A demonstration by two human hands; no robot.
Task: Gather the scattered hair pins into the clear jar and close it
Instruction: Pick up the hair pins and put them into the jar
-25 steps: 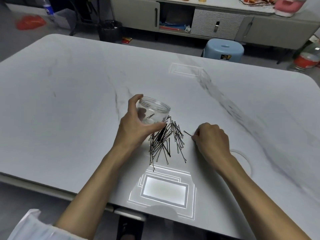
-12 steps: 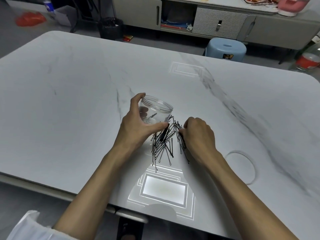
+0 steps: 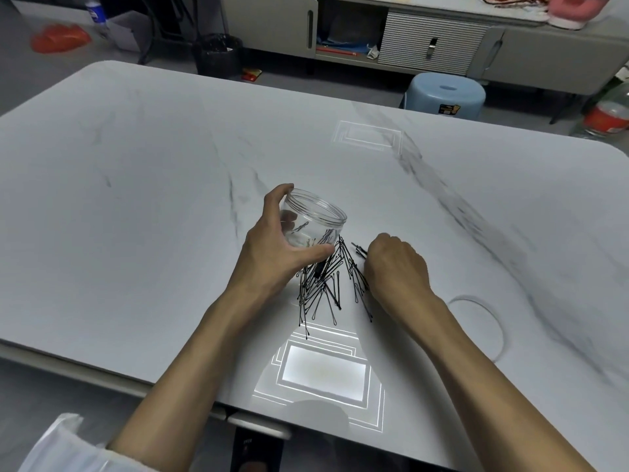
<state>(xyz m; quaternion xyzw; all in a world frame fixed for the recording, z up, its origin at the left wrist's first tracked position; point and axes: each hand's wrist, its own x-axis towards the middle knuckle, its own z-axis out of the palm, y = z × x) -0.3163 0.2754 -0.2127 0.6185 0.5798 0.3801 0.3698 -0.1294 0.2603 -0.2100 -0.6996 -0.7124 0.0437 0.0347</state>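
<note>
**Feeding pins from pile to jar, right hand does the carrying**

Holding the jar [image 3: 315,221] is the left hand [image 3: 279,253], thumb on the near wall, fingers round the far side. The jar stands on the table [image 3: 153,206], lid off. Its mouth faces up and looks tipped a little toward 2 o'clock; a few pins are already inside.

The pins [image 3: 321,287] lie in a pile at 6 o'clock from the jar, top ends touching its base, between the two hands. Long axis mostly runs 12 to 6, fanning wider at the 6 end.

The right hand [image 3: 396,270] sits at 3 o'clock from the pile, touching its edge. Its fingers are curled on a small bunch whose ends stick out toward 10 o'clock (fingertips hidden, so grip is judged from that).

Key relation: the jar mouth is at 10 o'clock from the right hand and near, so probably a short lift and drop, bunch end-first.

The lid [image 3: 478,303], a clear ring, lies at 4 o'clock from the right hand, well apart from the jar. Closing not yet due.
</note>
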